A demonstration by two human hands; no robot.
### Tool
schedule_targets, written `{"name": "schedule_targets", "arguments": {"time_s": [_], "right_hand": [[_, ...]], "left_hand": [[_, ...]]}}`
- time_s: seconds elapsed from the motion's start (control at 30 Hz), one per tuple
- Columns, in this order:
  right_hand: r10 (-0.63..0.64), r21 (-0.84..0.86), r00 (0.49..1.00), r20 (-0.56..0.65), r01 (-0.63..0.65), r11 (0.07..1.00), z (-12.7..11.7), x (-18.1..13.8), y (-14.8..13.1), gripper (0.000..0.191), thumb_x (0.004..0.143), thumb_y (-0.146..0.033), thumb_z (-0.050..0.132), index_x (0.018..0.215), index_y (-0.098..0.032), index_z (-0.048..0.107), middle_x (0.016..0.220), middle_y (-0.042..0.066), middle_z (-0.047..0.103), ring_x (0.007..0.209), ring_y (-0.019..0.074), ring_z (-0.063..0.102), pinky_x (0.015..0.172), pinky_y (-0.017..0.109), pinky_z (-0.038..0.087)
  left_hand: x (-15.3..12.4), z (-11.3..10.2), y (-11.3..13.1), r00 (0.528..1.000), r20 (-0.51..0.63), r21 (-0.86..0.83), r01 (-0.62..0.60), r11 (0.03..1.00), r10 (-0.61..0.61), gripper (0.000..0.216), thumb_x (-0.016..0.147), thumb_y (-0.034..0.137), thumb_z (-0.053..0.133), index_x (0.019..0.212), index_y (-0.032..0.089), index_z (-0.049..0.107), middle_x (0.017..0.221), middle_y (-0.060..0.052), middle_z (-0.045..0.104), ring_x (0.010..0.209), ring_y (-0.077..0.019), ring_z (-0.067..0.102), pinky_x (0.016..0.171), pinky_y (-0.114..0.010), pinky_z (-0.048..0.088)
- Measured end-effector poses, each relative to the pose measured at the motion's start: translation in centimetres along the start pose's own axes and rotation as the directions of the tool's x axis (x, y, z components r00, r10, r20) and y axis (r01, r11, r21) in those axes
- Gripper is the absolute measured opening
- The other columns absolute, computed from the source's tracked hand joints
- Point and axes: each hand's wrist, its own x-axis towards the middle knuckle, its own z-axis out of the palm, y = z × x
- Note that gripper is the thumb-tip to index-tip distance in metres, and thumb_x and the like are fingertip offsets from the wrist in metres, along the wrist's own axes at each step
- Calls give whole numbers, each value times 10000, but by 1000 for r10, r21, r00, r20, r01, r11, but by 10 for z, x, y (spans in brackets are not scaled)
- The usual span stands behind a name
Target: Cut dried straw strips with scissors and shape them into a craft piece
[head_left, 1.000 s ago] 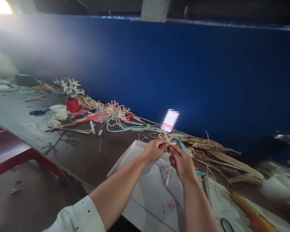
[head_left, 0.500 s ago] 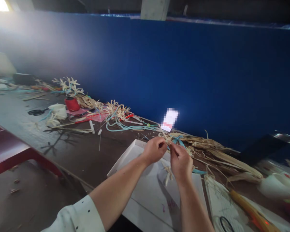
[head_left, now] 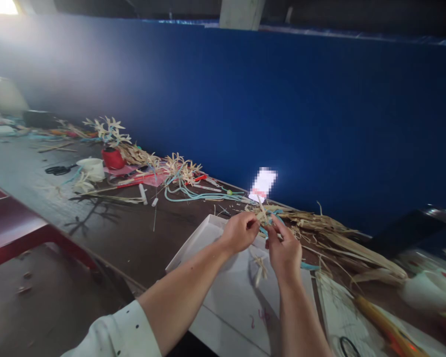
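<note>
My left hand (head_left: 241, 232) is closed in a pinch over the far side of a white shallow box (head_left: 215, 287). A thin pale strip of dried leaf (head_left: 262, 208) rises from between my hands. My right hand (head_left: 287, 250) is close beside it, thumb and fingertips at the strip's lower end, with the index finger lifted a little. The exact grip is partly hidden by the fingers. Below them, a small pale dried-leaf flower (head_left: 259, 270) shows against the white box.
A bundle of dried leaves (head_left: 342, 233) lies to the right, near a yellow tool (head_left: 388, 322). Leftward are blue-green cords (head_left: 193, 197), leaf flowers (head_left: 180, 166), a white cup (head_left: 91, 169), a red thread spool (head_left: 113, 158) and black scissors (head_left: 60, 170). A blue partition (head_left: 319, 109) stands behind.
My right hand has shifted slightly right and down, away from the left, and its index finger has lifted. The pale strip's tip has moved right. My left hand has barely moved.
</note>
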Motion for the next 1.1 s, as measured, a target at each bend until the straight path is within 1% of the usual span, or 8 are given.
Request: {"name": "schedule_targets", "arguments": {"time_s": [0.13, 0.23, 0.37, 0.6, 0.7, 0.83, 1.0, 1.1], "right_hand": [[212, 292, 976, 55, -219, 931, 1, 0, -6, 601, 721, -428, 638, 1255, -198, 487, 798, 28, 650, 409, 94, 497, 399, 225, 360], [335, 512, 921, 197, -388, 766, 4, -1, -8, 684, 659, -422, 696, 1268, -232, 449, 955, 47, 644, 405, 63, 484, 348, 190, 308], [390, 623, 860, 329, -508, 595, 7, -2, -10, 624, 616, -345, 743, 1195, -292, 518, 1095, 20, 596, 434, 28, 492, 360, 161, 332], [419, 692, 828, 373, -549, 469, 7, -1, -11, 406, 567, -292, 780, 947, -255, 644, 762, -49, 605, 426, 16, 450, 345, 111, 260], [444, 690, 837, 319, -527, 497, 9, -1, -10, 398, 539, -301, 791, 911, -248, 662, 706, -48, 602, 410, 18, 436, 348, 124, 266], [429, 615, 882, 193, -450, 647, 11, -1, -8, 418, 575, -376, 756, 963, -238, 683, 679, -20, 612, 401, 32, 430, 354, 155, 282], [275, 294, 961, 7, -265, 918, 5, 0, -5, 454, 679, -480, 645, 1031, -197, 685, 470, -23, 541, 385, 80, 428, 371, 203, 303], [218, 170, 974, -55, -206, 964, -1, 1, -5, 404, 714, -464, 617, 1021, -212, 693, 527, -3, 602, 396, 91, 447, 393, 220, 328]], "left_hand": [[1, -1, -2, 1000, -21, 19, 20, 1000, -20, 217, 800, 276, 444, 626, 156, 497, 620, 19, 485, 594, -86, 412, 554, -202, 290], [1, -1, -1, 999, -12, 13, 37, 999, -37, 229, 802, 282, 437, 623, 154, 498, 618, 19, 490, 593, -86, 409, 557, -202, 290], [1, 0, 1, 999, 21, -40, 47, 998, -46, 248, 817, 301, 423, 642, 151, 515, 625, 17, 504, 594, -84, 417, 553, -201, 292], [0, 3, 4, 998, 45, -93, 47, 995, -42, 288, 829, 334, 418, 639, 146, 523, 596, 20, 479, 564, -79, 393, 529, -204, 276], [0, 4, 4, 999, 36, -100, 39, 994, -35, 268, 816, 314, 433, 618, 146, 499, 577, 27, 452, 556, -75, 379, 528, -204, 270], [-1, 5, 4, 999, 18, -107, 42, 993, -41, 236, 785, 271, 455, 584, 147, 448, 573, 32, 438, 555, -71, 371, 528, -201, 265], [-1, 4, 6, 998, 26, -131, 65, 989, -62, 223, 766, 264, 462, 577, 148, 435, 565, 33, 427, 553, -71, 361, 516, -197, 259], [-1, 1, 7, 996, 20, -156, 92, 983, -90, 229, 765, 270, 461, 574, 147, 441, 560, 33, 428, 552, -71, 365, 520, -194, 267]]}}
